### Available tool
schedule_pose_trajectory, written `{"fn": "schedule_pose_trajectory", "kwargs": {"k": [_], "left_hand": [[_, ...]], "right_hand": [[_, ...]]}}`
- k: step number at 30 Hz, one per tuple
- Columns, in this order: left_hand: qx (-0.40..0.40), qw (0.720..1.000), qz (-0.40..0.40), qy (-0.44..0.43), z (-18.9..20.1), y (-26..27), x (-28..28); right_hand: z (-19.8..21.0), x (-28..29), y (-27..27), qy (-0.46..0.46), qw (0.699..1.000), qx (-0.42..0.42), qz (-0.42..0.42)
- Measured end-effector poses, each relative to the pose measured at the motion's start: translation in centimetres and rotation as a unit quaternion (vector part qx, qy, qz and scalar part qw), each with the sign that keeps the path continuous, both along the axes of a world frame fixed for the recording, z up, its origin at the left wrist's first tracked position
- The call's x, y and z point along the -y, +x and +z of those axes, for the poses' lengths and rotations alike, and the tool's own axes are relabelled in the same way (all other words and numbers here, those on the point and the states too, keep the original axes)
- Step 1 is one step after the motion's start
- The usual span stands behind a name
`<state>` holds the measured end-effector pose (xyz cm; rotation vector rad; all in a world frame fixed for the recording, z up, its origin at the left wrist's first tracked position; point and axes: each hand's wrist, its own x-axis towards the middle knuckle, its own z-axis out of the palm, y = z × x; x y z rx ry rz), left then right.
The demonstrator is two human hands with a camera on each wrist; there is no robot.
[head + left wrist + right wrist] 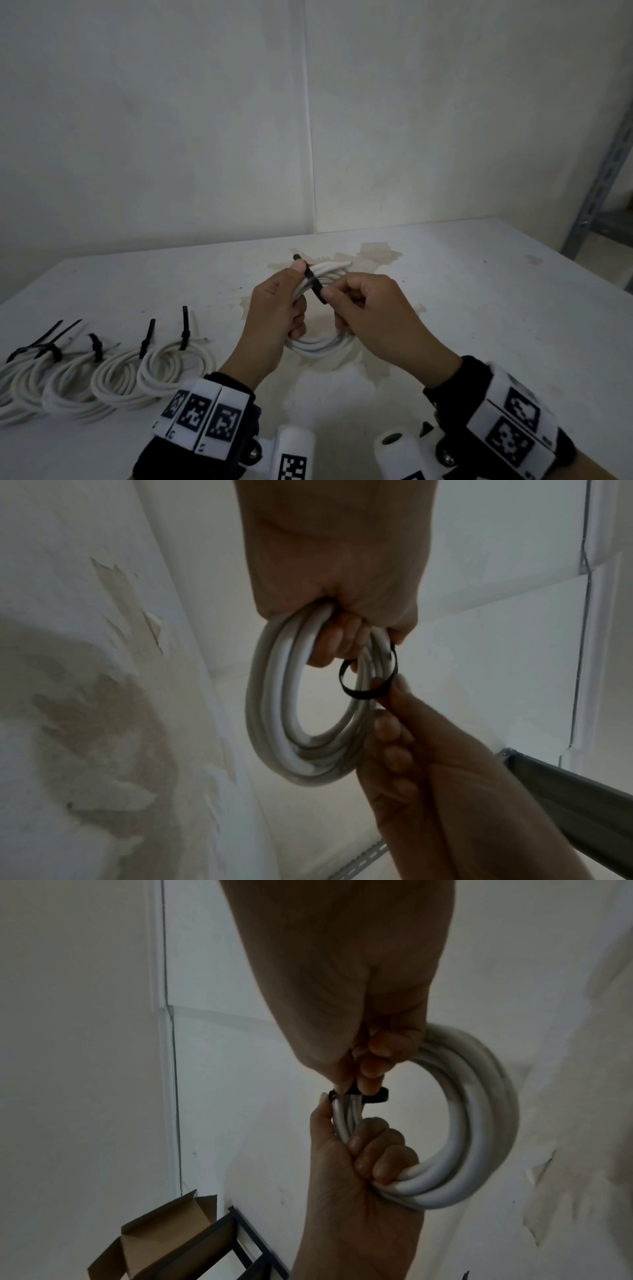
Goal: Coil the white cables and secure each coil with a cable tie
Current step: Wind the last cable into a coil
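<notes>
A white cable coil [322, 346] is held upright above the stained table. My left hand [277, 308] grips its top bundle, thumb pressing a black cable tie [313, 279] against the strands. My right hand [363, 305] pinches the tie's other end. From the left wrist, the tie [368, 693] loops loosely round the coil [274, 723], with right-hand fingers [390, 723] pinching it. The right wrist view has the left hand [363, 1150] wrapped round the coil [479, 1123] and the tie [375, 1095] at the right fingertips.
Several tied white coils [102, 377] with black ties lie in a row at the table's front left. A grey metal shelf upright [599, 178] stands at the far right. A cardboard box [161, 1240] shows below in the right wrist view. The wall is close behind the table [479, 308].
</notes>
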<state>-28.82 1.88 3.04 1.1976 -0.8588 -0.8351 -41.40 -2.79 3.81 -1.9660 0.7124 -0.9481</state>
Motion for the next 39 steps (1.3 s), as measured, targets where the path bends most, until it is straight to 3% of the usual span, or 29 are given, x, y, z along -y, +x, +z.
{"fn": "schedule_pose_trajectory", "kwargs": {"k": [11,24,28,33,39], "left_hand": [[0.068,0.998,0.007,0.000,-0.3,0.1,-0.3],[0.051,0.998,0.033,-0.004,-0.2,1.2,-1.1],[0.083,0.996,0.043,0.007,-0.1,2.2,-1.4],[0.128,0.992,0.017,0.007,-0.1,2.1,-2.0],[0.141,0.990,0.010,0.008,0.0,2.1,-2.6]], "right_hand": [[-0.4,-0.7,1.4,0.000,0.998,0.057,-0.021],[0.0,-0.6,2.1,-0.069,0.998,0.001,0.009],[1.0,0.1,1.4,-0.094,0.989,0.096,-0.055],[2.2,0.9,2.6,-0.075,0.995,-0.043,0.045],[3.7,0.4,3.4,-0.080,0.996,0.030,0.027]]}}
